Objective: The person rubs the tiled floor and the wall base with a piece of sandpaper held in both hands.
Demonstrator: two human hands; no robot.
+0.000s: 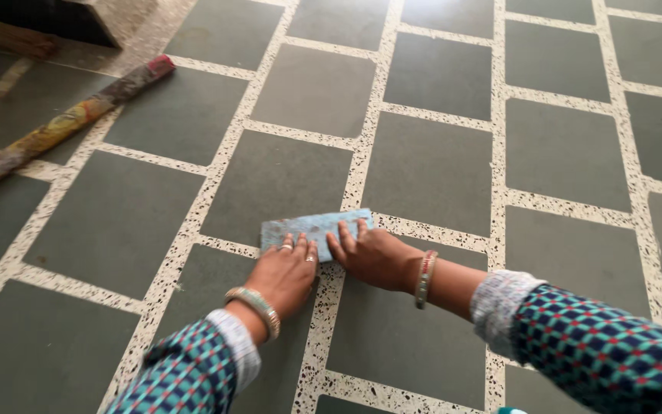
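Your left hand [286,272] and right hand [371,254] lie flat and open, side by side, pressing a blue cloth [314,228] on the floor [430,172]. A stick [55,130] lies far to your left.

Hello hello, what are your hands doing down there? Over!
Left hand and right hand both flat on the blue cloth, fingers spread. Cloth lies on the tiled floor. Rolled mat off to the side, not in the way.
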